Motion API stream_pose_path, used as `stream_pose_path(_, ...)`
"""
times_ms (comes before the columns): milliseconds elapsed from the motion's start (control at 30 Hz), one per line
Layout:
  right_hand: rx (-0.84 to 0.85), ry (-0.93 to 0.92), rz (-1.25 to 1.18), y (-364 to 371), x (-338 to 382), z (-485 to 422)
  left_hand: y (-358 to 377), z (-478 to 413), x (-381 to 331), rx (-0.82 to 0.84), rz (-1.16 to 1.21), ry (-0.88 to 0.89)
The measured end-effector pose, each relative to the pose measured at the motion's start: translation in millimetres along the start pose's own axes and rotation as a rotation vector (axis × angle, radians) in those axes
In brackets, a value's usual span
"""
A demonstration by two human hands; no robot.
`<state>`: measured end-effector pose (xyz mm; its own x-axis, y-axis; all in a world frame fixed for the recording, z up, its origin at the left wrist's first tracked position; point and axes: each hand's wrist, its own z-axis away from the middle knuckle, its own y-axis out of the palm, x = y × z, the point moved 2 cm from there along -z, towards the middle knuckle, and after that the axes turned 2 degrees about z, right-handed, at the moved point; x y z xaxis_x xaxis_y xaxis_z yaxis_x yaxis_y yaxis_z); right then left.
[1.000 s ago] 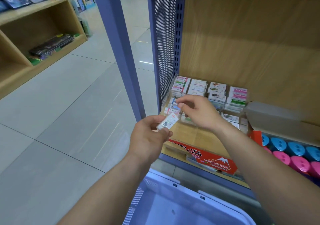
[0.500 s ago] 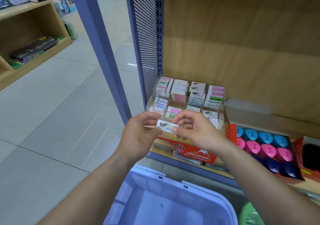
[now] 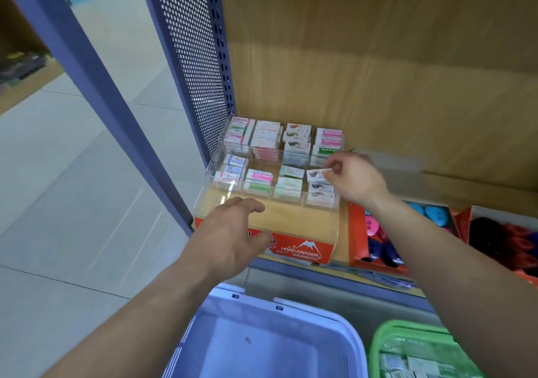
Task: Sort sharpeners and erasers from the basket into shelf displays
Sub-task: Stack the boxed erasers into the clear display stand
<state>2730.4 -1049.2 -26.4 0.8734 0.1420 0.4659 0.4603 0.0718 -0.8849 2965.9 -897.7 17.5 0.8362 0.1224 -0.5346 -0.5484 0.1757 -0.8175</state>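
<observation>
One eraser (image 3: 316, 174), pinched in the fingers of the right hand (image 3: 354, 178), sits over the front-right compartment of the display (image 3: 294, 217) and probably needs lowering onto the stack; the left hand (image 3: 230, 232) hovers, fingers loosely spread.

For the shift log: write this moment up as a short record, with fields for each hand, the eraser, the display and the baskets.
left hand: open, fingers relaxed, over the front of the display, holds nothing
right hand: pinches the eraser by one end
eraser: white, printed, at the front-right compartment; contact with the stack below cannot be told
clear display: two rows of four compartments, all stocked
blue basket: below the shelf edge
green basket: right of it, holds small packs
</observation>
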Motion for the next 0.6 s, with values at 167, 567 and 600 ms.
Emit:
stream_pose_path(167,0.045,-0.006,0.085,5.3,-8.4,-12.0,5.3,-4.2,-2.7,-0.005,0.029,0.002)
stream_pose_path(567,0.125,-0.076,0.305,13.0,-6.2,-9.1,9.6,-6.8,-0.5,-0.008,0.053,-0.001)
stream_pose_path(600,0.146,-0.068,0.359,13.7,-4.9,-9.7,8.8,-6.4,-1.3,-0.005,0.053,0.001)
